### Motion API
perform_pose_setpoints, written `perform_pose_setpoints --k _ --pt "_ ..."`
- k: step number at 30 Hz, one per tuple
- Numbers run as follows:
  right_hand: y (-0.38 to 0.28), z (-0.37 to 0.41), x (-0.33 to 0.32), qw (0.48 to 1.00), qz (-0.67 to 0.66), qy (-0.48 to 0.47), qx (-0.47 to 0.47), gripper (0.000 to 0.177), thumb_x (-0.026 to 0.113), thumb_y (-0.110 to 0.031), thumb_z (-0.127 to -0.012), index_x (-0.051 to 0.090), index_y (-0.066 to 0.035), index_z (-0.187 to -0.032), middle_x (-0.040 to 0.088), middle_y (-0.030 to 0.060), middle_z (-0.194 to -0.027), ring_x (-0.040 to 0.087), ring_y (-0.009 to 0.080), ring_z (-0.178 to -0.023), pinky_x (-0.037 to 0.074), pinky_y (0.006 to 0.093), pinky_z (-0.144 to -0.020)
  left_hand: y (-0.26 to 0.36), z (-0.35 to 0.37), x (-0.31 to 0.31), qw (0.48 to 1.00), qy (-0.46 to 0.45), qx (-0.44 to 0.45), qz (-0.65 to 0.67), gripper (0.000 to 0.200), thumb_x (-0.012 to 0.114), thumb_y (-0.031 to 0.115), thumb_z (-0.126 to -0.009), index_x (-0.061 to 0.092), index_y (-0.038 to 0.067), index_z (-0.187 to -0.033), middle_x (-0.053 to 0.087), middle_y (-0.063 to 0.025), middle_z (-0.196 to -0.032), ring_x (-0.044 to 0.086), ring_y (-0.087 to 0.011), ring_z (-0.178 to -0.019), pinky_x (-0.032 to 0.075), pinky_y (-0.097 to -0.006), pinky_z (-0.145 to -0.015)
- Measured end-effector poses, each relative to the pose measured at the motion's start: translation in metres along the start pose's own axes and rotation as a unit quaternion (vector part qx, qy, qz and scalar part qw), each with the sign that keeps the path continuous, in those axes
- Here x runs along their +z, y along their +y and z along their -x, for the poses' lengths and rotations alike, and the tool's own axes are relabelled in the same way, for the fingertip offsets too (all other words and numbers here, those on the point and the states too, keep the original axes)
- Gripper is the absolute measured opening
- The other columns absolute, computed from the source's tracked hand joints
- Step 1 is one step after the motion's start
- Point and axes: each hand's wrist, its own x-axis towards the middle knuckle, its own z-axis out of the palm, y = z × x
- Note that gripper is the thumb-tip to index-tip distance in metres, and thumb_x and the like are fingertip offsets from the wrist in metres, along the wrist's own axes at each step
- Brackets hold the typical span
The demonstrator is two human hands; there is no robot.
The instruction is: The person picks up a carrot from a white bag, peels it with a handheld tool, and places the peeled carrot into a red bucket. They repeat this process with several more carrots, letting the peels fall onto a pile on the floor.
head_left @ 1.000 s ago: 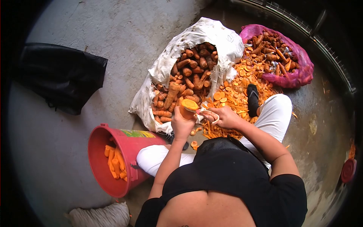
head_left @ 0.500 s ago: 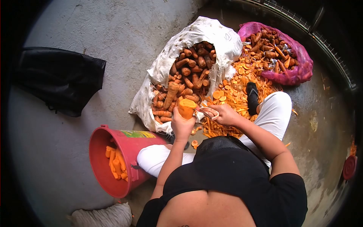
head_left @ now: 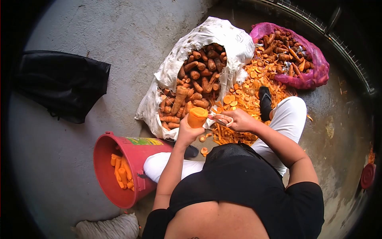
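My left hand (head_left: 188, 134) is closed round the lower part of a thick peeled carrot (head_left: 197, 119), whose cut end points up. In my right hand (head_left: 241, 120) is a peeler (head_left: 222, 118) with a pale, loop-like handle, its head against or very near the carrot's right side; the blade is too small to make out. Just beyond my hands a white woven sack (head_left: 165, 75) lies open, full of unpeeled carrots (head_left: 207, 73). Orange peelings and cut-off ends (head_left: 252, 101) cover the floor beside it, right up to my shoe.
A red bucket (head_left: 104, 179) lies tipped to my left with several peeled carrots (head_left: 123, 173) inside. A pink mesh sack (head_left: 318, 69) of carrots and scraps stands at the back right. Black cloth or plastic (head_left: 65, 83) lies far left, and a pale sack (head_left: 107, 228) at lower left.
The carrot has turned slightly in my left hand, and its cut end is tilted differently. My right hand and the peeler have shifted a little to the right.
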Motion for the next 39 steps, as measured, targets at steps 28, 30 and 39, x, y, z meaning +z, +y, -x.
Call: perform_pose_setpoints --k 28,30,39 --pt "-0.024 0.019 -0.020 0.994 0.049 0.022 -0.091 0.023 0.064 -0.026 -0.088 0.066 -0.010 -0.104 0.066 0.0105 -0.072 0.066 0.0251 -0.063 0.050 0.0343 -0.059 0.022 0.007 -0.003 0.997 -0.070 0.019 -0.007 0.049 0.074 0.007 -0.066 0.058 0.001 -0.112 0.065 -0.0055 -0.101 0.061 -0.0119 -0.093 0.048 -0.0287 -0.085" --pt "-0.027 0.017 -0.021 0.991 0.071 0.005 -0.112 0.023 0.065 -0.029 -0.087 0.066 -0.012 -0.103 0.063 0.0113 -0.067 0.063 0.0283 -0.057 0.048 0.0358 -0.054 0.024 0.007 -0.008 0.993 -0.113 0.000 0.026 0.048 0.073 0.006 -0.065 0.059 0.001 -0.110 0.065 -0.0047 -0.100 0.061 -0.0112 -0.091 0.048 -0.0283 -0.084" --pt "-0.041 0.011 -0.022 0.987 0.083 -0.044 -0.127 0.022 0.064 -0.030 -0.088 0.065 -0.010 -0.096 0.059 0.0125 -0.062 0.060 0.0311 -0.054 0.046 0.0379 -0.051 0.032 0.011 -0.009 0.985 -0.164 -0.010 0.058 0.038 0.071 0.006 -0.061 0.062 0.001 -0.098 0.064 -0.0022 -0.081 0.056 -0.0087 -0.068 0.042 -0.0238 -0.059"
